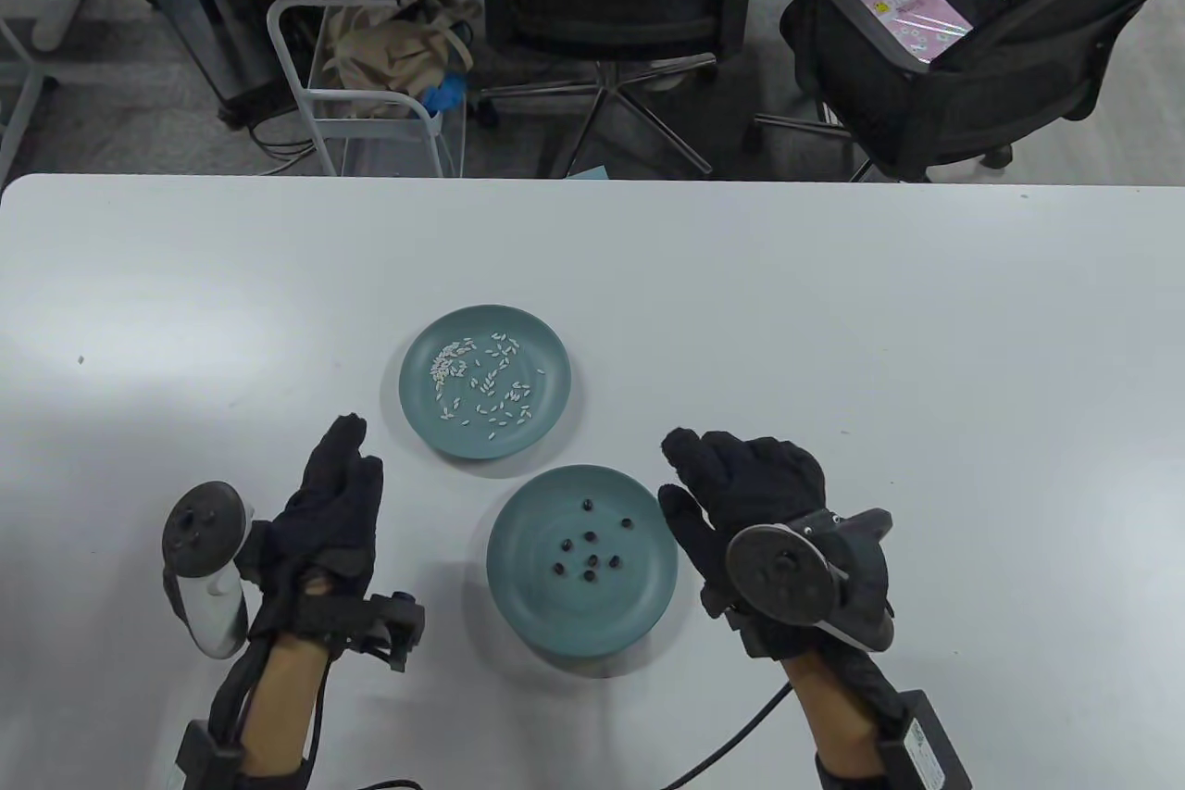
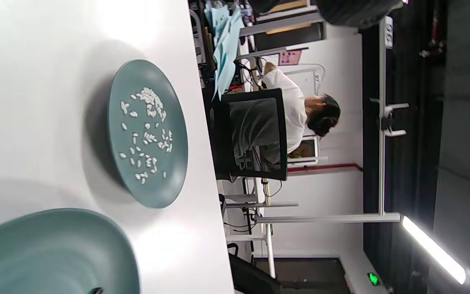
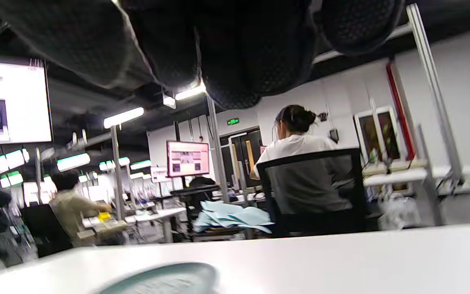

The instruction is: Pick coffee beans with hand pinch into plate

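Coffee beans point(image 1: 592, 549), nine or so, dark, scattered loose across the middle of the teal plate point(image 1: 518, 586) near the tabletop's front edge, midway between the two gloved hands. Behind and slightly left of it, close but apart, a second teal plate point(image 1: 421, 420) with many small white grains point(image 1: 481, 378); same pair in the left wrist view, grain plate point(image 2: 176, 179) farther off, bean plate's rim point(image 2: 76, 245) close at the bottom left. Left hand point(image 1: 324, 521) flat on the white tabletop point(image 1: 833, 318) left of the bean plate, fingers straight and together, gripping nothing, tracker point(image 1: 205, 568) out to its left side. Right hand point(image 1: 750, 494) just beside the bean plate's right rim, fingers loosely curled, thumb spread toward the rim, nothing between the fingertips as far as visible, tracker point(image 1: 787, 572) on its back. Right wrist view mostly dark glove fingers point(image 3: 235, 53) across the top, blurred plate rim point(image 3: 169, 277) low at the bottom edge.
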